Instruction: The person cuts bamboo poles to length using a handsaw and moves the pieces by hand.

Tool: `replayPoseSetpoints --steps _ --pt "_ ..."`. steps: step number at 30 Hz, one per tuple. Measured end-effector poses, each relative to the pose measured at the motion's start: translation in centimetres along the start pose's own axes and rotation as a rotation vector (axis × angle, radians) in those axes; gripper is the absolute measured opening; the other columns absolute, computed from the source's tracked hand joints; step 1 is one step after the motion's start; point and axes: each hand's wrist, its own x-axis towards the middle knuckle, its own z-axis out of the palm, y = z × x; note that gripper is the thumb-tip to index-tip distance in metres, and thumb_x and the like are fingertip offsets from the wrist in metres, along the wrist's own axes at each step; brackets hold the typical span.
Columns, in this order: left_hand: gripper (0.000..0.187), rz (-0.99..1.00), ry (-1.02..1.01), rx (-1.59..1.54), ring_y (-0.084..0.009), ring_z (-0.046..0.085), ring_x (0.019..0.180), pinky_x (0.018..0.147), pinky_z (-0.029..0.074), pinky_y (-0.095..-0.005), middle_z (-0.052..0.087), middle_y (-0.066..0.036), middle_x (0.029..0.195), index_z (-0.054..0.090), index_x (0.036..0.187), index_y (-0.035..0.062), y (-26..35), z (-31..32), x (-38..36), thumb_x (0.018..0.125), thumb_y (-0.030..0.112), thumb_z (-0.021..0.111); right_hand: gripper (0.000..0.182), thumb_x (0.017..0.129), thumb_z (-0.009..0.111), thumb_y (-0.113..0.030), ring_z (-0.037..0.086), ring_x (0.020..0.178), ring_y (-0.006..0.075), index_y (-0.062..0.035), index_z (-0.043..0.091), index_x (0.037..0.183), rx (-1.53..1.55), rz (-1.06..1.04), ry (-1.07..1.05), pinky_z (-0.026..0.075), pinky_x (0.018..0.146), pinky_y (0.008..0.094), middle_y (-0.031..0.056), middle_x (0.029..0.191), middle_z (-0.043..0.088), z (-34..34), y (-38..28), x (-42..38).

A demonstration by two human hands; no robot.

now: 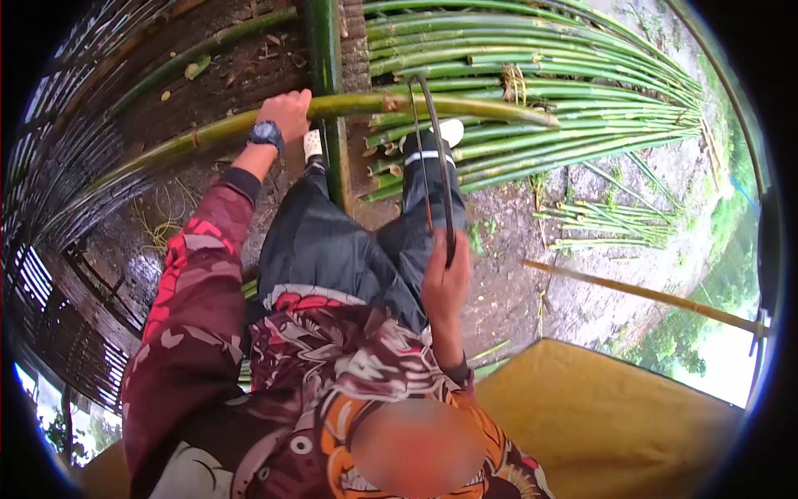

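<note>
A long, slightly curved bamboo pole (357, 103) lies across a thick green bamboo beam (322, 41). My left hand (285, 115), with a watch at the wrist, is closed over the pole just left of the beam. Low at the right, my right hand (446, 273) grips one end of a bow saw (441, 158) with a dark curved frame and a thin blade. The saw's far end reaches over the pole, right of the beam, and its blade crosses the pole in this view.
Many cut green bamboo poles (582, 100) lie in a tied bundle beyond my legs. A smaller pile of thin bamboo (611, 224) is on the muddy ground at right. Slatted bamboo walling (62, 333) stands at left, a yellow tarp (598, 424) at lower right.
</note>
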Motion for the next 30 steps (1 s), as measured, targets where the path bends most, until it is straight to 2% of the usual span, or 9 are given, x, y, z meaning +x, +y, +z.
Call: replayPoseSetpoints --steps 2,4,5,8,10,12,20,25,30 --pt "0.039 0.004 0.01 -0.016 -0.0365 0.072 0.086 0.07 0.059 -0.0505 0.071 -0.014 0.094 0.057 0.102 0.0101 0.1 -0.5 0.3 0.076 0.027 0.08 0.022 0.106 0.054 -0.014 0.067 0.088 0.0374 -0.001 0.062 0.121 -0.029 0.077 -0.051 0.052 0.078 0.0432 0.0206 0.099 0.068 0.0 -0.6 0.4" --pt "0.039 0.012 0.012 -0.044 -0.0379 0.072 0.086 0.07 0.058 -0.0513 0.071 -0.015 0.092 0.057 0.1 0.0094 0.2 -0.9 -0.1 0.076 0.028 0.08 0.024 0.106 0.054 -0.021 0.064 0.082 0.0461 -0.0009 0.062 0.116 -0.135 -0.182 0.0 0.051 0.072 0.0462 0.0244 0.095 0.068 5.4 1.1 7.9" --pt "0.038 0.007 -0.007 -0.067 -0.0384 0.072 0.087 0.07 0.058 -0.0519 0.071 -0.015 0.091 0.058 0.101 0.009 -0.2 -0.4 0.4 0.077 0.03 0.079 0.024 0.106 0.053 -0.023 0.062 0.082 0.0503 -0.0015 0.061 0.113 -0.073 -0.075 -0.019 0.049 0.07 0.0492 0.0258 0.09 0.067 6.7 0.6 10.6" --pt "0.038 -0.007 -0.095 -0.045 -0.0384 0.071 0.087 0.071 0.057 -0.0519 0.071 -0.014 0.088 0.058 0.101 0.009 0.0 -1.9 0.4 0.077 0.029 0.079 0.023 0.106 0.053 -0.023 0.064 0.078 0.0468 -0.0022 0.06 0.113 0.013 -0.057 -0.013 0.05 0.068 0.048 0.0258 0.086 0.066 7.2 0.7 11.0" --pt "0.041 0.036 0.068 0.023 -0.0366 0.069 0.089 0.073 0.057 -0.0497 0.07 -0.011 0.09 0.059 0.102 0.0102 0.7 -1.7 -0.1 0.074 0.028 0.083 0.022 0.106 0.053 -0.023 0.064 0.077 0.0489 -0.0035 0.058 0.115 0.008 -0.119 0.016 0.048 0.064 0.0517 0.0268 0.083 0.066 7.4 0.6 11.0" --pt "0.046 -0.117 0.415 0.113 -0.034 0.068 0.091 0.076 0.056 -0.0469 0.068 -0.008 0.092 0.059 0.103 0.0113 2.5 -1.3 -1.8 0.069 0.027 0.087 0.022 0.106 0.053 -0.023 0.064 0.075 0.051 -0.0048 0.057 0.118 -0.007 -0.175 0.04 0.046 0.061 0.0553 0.0277 0.08 0.066 7.5 0.2 11.4" --pt "0.045 -0.079 0.095 -0.07 -0.0337 0.073 0.086 0.074 0.059 -0.0483 0.072 -0.011 0.092 0.059 0.101 0.0116 -0.4 -1.8 0.5 0.073 0.037 0.083 0.018 0.106 0.055 -0.017 0.066 0.065 0.0403 -0.004 0.057 0.119 0.084 -0.309 0.101 0.049 0.056 0.0443 0.0202 0.077 0.066 11.1 5.9 12.4" --pt "0.041 -0.093 0.09 -0.047 -0.0361 0.072 0.084 0.07 0.059 -0.0497 0.072 -0.012 0.091 0.059 0.101 0.0112 -0.1 -1.9 0.5 0.077 0.037 0.08 0.02 0.107 0.053 -0.021 0.063 0.073 0.0502 -0.0062 0.056 0.121 -0.01 -0.138 -0.032 0.045 0.06 0.0547 0.0278 0.082 0.065 6.6 0.6 11.2" --pt "0.04 -0.096 0.041 -0.079 -0.0357 0.072 0.085 0.07 0.059 -0.0497 0.072 -0.012 0.092 0.06 0.101 0.011 -0.3 -2.5 0.6 0.077 0.035 0.081 0.02 0.106 0.053 -0.018 0.064 0.082 0.0494 -0.0058 0.06 0.119 -0.066 0.002 -0.069 0.05 0.068 0.0506 0.0294 0.096 0.066 -1.6 -2.5 2.6"
